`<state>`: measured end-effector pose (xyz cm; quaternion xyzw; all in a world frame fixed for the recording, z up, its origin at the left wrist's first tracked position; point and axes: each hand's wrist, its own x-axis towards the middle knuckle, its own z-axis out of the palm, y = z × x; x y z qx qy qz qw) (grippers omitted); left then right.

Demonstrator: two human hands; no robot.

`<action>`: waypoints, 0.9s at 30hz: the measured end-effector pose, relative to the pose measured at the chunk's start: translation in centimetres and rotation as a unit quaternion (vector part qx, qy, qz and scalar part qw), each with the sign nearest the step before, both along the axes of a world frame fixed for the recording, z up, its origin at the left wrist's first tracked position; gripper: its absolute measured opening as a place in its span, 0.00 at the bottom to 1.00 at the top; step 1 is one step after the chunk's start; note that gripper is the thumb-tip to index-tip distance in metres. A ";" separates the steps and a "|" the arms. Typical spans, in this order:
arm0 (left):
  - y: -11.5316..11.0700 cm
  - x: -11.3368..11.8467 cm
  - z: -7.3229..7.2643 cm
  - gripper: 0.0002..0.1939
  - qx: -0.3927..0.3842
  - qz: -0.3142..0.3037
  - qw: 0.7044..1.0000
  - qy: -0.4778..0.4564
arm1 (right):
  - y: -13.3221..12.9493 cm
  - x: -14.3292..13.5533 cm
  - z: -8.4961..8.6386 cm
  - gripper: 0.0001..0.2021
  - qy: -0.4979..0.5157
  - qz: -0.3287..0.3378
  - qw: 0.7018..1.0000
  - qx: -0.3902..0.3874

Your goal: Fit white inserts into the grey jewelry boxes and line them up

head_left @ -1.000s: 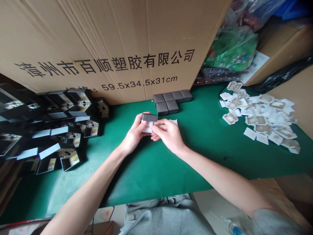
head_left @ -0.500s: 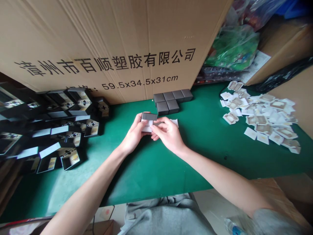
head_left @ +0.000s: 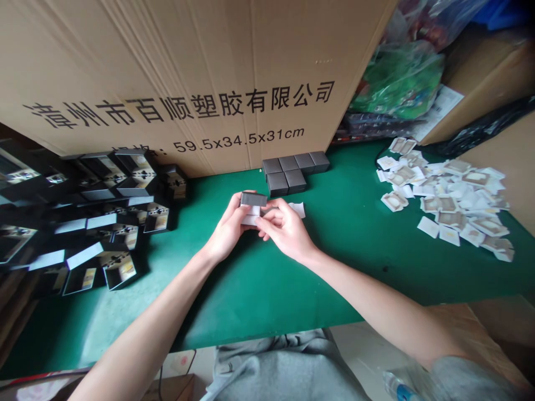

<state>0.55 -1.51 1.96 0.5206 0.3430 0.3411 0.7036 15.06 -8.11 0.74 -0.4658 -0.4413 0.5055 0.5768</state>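
Small dark box (head_left: 254, 199) sits mid-frame between both hands, its visible dark face running longest left-right. Left hand (head_left: 227, 228) is curled round its left side; right hand's (head_left: 289, 228) bent fingers meet the white piece (head_left: 251, 210), can't tell if gripping. Closed boxes (head_left: 288, 174) just above, plenty of green tabletop (head_left: 267, 295) below.

1. Carton (head_left: 196, 55): "漳州市百顺塑胶有限公司", big black print, one line across its face.
2. Same carton, line below: "59.5x34.5x31cm" after a colon; characters before that partly hidden, look like "规格".
3. Same carton, near right edge: small faint marks, unreadable.
4. White sheet (head_left: 443, 110), upper right: any print too small to read.
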 end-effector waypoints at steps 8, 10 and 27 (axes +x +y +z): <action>0.2 -0.3 -0.5 0.20 0.034 0.010 0.998 0.054 | 0.1 -0.1 -0.3 0.20 -0.067 -0.041 0.997 0.018; 0.2 -0.3 -0.6 0.21 0.048 0.005 0.997 0.060 | 0.1 -0.1 -0.3 0.19 -0.069 -0.048 0.996 0.019; -0.7 0.1 -0.2 0.23 0.133 -0.002 0.990 0.036 | 0.4 0.0 0.0 0.18 -0.009 -0.090 0.996 -0.006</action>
